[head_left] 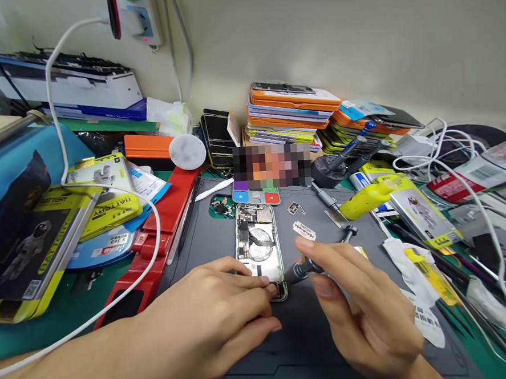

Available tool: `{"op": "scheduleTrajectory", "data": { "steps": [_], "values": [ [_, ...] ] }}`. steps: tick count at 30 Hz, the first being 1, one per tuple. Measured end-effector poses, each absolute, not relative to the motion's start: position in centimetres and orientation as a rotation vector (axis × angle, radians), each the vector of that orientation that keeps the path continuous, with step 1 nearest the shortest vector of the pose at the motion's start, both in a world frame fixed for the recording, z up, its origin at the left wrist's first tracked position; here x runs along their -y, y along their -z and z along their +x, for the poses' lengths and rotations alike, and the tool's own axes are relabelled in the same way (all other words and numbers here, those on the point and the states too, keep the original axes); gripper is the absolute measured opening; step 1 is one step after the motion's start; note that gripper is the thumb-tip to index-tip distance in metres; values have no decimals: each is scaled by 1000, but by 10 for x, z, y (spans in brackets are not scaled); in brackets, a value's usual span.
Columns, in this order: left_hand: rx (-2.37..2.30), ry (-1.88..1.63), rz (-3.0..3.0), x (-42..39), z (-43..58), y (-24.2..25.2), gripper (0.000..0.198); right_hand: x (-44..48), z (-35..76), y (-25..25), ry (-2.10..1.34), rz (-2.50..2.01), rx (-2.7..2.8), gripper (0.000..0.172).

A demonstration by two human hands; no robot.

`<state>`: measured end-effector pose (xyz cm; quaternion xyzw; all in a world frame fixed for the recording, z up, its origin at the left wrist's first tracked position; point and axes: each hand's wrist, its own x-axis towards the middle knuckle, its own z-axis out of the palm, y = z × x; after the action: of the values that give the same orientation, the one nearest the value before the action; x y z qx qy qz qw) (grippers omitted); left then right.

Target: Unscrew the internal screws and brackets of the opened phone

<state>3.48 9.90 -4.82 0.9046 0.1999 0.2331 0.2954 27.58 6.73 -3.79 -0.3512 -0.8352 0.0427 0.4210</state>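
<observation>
Green counter (9,341) crowded with boxes, with a grey mat (302,335) bearing an opened phone (260,246) at its middle.
Fingers of the left hand (221,311) rest on the phone's lower end; the right hand (367,302) stands beside it, thumb and forefinger parted around a dark screwdriver (298,271), though from this angle I cannot tell whether either grip closes on anything. A slip of the tool could scratch the bare circuitry, and a careless sweep of the right fingers could meet the loose razor blade (304,231) just beyond them. Capitals on the yellow box (53,253) at left read "BATTERY", beside an astronaut picture.
</observation>
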Motion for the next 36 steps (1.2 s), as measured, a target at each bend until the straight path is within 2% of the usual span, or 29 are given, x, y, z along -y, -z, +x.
{"op": "scheduleTrajectory", "data": {
  "steps": [6, 13, 20, 24, 30, 36],
  "values": [
    [-539, -604, 2369, -100, 35, 48, 23, -69, 275, 34, -69, -875, 2095, 38],
    [-598, -648, 2248, -103, 37, 52, 18, -70, 270, 32, -123, -833, 2119, 42],
    [-543, -651, 2355, -101, 36, 52, 23, -69, 270, 34, -164, -863, 2103, 41],
    [-539, -666, 2363, -100, 37, 52, 24, -70, 267, 39, -147, -848, 2111, 46],
    [-624, -743, 2187, -101, 38, 44, 24, -71, 267, 43, -126, -866, 2091, 48],
    [-832, -468, 1832, -102, 35, 38, 39, -69, 268, 40, -100, -885, 2126, 43]
  ]
}}
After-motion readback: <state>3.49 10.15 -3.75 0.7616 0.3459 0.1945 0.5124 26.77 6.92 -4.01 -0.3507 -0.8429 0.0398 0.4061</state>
